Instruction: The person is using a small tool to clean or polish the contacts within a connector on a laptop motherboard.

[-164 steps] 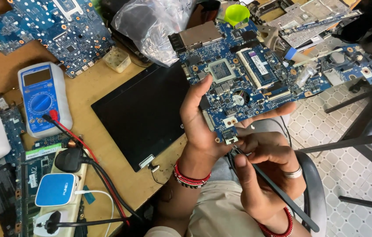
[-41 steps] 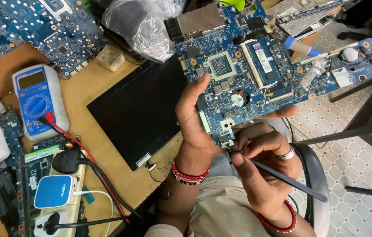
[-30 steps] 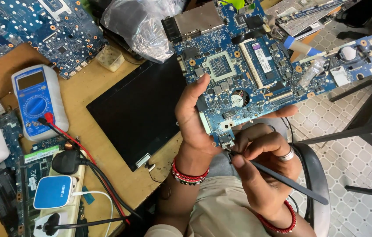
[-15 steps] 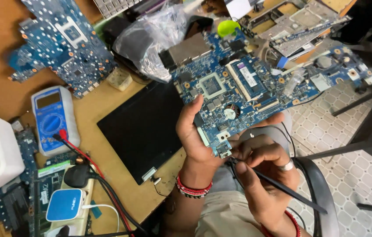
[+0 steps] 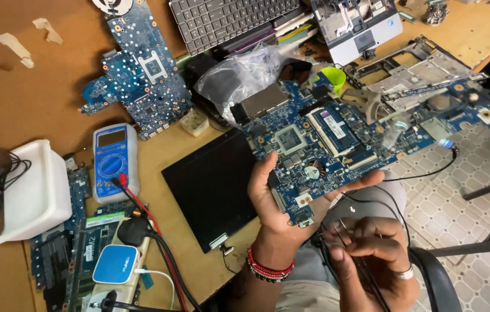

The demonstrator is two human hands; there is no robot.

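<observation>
The left hand (image 5: 282,214) grips a blue laptop motherboard (image 5: 325,150) by its near edge, thumb on the component side and fingers curled underneath, with one fingertip showing past the board's right side. The board is held tilted above the front edge of the desk (image 5: 25,75), partly over the person's lap, with its processor socket and a memory module facing up. A red beaded bracelet (image 5: 269,270) circles the left wrist.

The right hand (image 5: 375,260) sits just below the board's lower corner, fingers pinched shut around a thin black probe (image 5: 366,271) whose tip points up toward the board's edge connector. A silver ring shows on one finger. Thin black wires (image 5: 406,176) loop from the board across the lap.

On the desk just left of the held board lies a black laptop panel (image 5: 213,188). Further left stand a blue multimeter (image 5: 112,159) with red and black leads, a white plastic tray (image 5: 28,193) and a small blue-and-white box (image 5: 116,264). A second blue motherboard (image 5: 141,69) rests near the desk's far side, beside a laptop keyboard (image 5: 227,20) and a crumpled clear plastic bag (image 5: 239,78). A green cup-shaped piece (image 5: 332,77) sits behind the held board.
</observation>
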